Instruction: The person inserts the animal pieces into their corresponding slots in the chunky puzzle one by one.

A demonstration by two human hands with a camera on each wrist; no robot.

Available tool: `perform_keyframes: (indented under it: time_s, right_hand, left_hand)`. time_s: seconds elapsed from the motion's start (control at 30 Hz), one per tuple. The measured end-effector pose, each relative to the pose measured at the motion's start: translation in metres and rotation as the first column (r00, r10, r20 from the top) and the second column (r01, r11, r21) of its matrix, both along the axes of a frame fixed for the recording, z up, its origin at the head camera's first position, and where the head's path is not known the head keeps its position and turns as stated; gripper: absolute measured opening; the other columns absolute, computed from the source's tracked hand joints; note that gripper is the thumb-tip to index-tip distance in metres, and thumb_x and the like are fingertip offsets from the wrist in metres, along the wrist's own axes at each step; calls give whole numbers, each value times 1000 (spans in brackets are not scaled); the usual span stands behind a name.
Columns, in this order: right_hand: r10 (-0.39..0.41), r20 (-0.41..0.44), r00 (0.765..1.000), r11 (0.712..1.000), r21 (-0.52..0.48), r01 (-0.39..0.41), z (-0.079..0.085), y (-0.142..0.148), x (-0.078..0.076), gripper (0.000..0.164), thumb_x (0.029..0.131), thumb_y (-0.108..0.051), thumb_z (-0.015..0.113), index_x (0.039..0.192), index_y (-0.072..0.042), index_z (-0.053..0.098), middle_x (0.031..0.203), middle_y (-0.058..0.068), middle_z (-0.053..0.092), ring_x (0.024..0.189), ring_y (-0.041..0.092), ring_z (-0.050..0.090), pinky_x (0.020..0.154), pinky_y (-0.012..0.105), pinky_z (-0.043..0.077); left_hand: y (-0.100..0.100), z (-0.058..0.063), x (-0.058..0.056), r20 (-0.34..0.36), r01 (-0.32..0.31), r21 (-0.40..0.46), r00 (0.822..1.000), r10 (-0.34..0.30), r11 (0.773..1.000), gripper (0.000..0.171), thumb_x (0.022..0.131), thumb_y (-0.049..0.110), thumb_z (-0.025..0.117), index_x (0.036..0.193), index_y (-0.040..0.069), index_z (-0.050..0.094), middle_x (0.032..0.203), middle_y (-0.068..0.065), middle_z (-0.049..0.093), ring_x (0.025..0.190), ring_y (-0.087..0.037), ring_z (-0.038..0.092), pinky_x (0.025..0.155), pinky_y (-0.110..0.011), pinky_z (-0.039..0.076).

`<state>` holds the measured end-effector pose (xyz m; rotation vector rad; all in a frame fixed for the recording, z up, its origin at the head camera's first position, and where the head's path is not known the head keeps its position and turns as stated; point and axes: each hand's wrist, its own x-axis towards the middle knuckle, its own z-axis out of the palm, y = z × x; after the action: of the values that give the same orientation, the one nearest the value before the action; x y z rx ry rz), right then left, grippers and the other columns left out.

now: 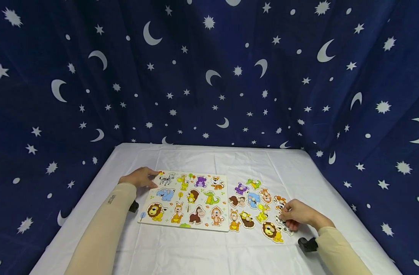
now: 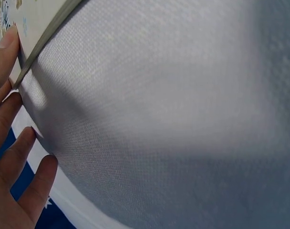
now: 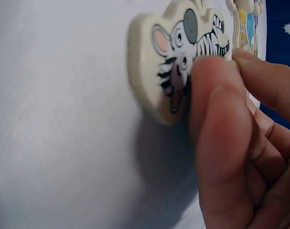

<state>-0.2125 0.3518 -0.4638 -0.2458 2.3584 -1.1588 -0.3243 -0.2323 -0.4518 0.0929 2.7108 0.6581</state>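
My right hand (image 1: 300,214) pinches a zebra puzzle piece (image 3: 202,45) between thumb and fingertips. The piece stands tilted over the white cloth, and the fingers hide its middle. At the upper left corner of a wooden puzzle board (image 1: 194,228), my left hand (image 1: 140,177) rests with its fingers spread; in the left wrist view the thumb (image 2: 8,43) lies at the board's edge. Printed animals fill the board, among them a zebra picture (image 1: 167,179) at its top left. Beside the right hand lie a lion piece (image 1: 272,232) and a tiger piece (image 1: 280,201).
Several more knobbed animal pieces lie right of the board, including an elephant (image 1: 253,199), a giraffe (image 1: 262,213), a hedgehog (image 1: 246,219) and a crocodile (image 1: 253,184). A white cloth (image 1: 181,248) covers the table. Dark blue curtains (image 1: 209,95) with moons and stars surround it.
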Motion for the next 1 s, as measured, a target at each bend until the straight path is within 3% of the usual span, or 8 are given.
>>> perform_keyframes:
  time_s: [0.33, 0.6, 0.83, 1.0]
  right_hand:
    - [-32, 46, 998, 999, -35, 34, 0, 2, 2, 15, 92, -7, 67, 84, 5, 61, 64, 4, 64, 55, 10, 62, 51, 25, 56]
    - [-55, 56, 997, 998, -22, 57, -1, 2, 2, 14, 92, -6, 67, 84, 5, 62, 64, 3, 65, 56, 10, 63, 52, 24, 56]
    - [-65, 63, 996, 998, -13, 66, 3, -2, 2, 14, 90, -6, 68, 82, 4, 62, 63, 3, 65, 56, 10, 64, 52, 24, 56]
    - [-75, 67, 995, 997, 3, 75, 5, -3, 2, 13, 89, -4, 69, 81, 4, 62, 62, 2, 65, 55, 9, 64, 52, 23, 56]
  left_hand:
    - [-4, -1, -3, 5, 16, 15, 1000, -16, 1000, 75, 80, 31, 84, 145, 10, 53, 152, -22, 47, 143, -47, 35, 116, -62, 31]
    - [-6, -8, -5, 39, -16, 42, 999, 14, 999, 77, 79, 32, 85, 146, 13, 52, 157, -22, 39, 146, -47, 30, 117, -64, 29]
    - [-4, -5, -3, 11, 35, -2, 999, -35, 999, 73, 83, 32, 82, 146, 11, 52, 151, -20, 48, 143, -44, 37, 117, -60, 32]
    - [-4, -6, -3, 19, 26, -8, 999, -25, 1000, 74, 82, 32, 82, 147, 13, 51, 153, -19, 45, 143, -42, 37, 118, -59, 31]
